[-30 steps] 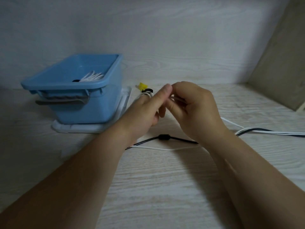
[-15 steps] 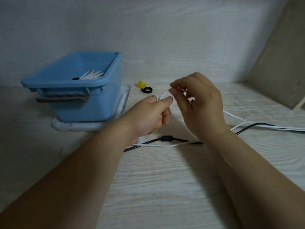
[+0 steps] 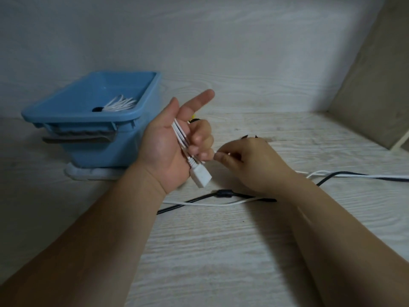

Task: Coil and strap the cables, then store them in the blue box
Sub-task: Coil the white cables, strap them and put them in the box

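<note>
L hand (image 3: 164,151) grips looped white cable (image 3: 179,134), R hand (image 3: 250,162) pinches its strand.

Left grip (image 3: 168,149) palm-up — fingers (image 3: 201,138) curled, forefinger (image 3: 199,101) straight, right grip (image 3: 247,160) palm-down, pinching

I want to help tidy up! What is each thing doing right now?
Left hand, curled round folds of the white cable.
Right hand, pinches the white cable.
White cable, partly folded, the rest lying loose.
Black cable, lying loose, uncoiled.
Blue box, open, one white coil inside.
</note>
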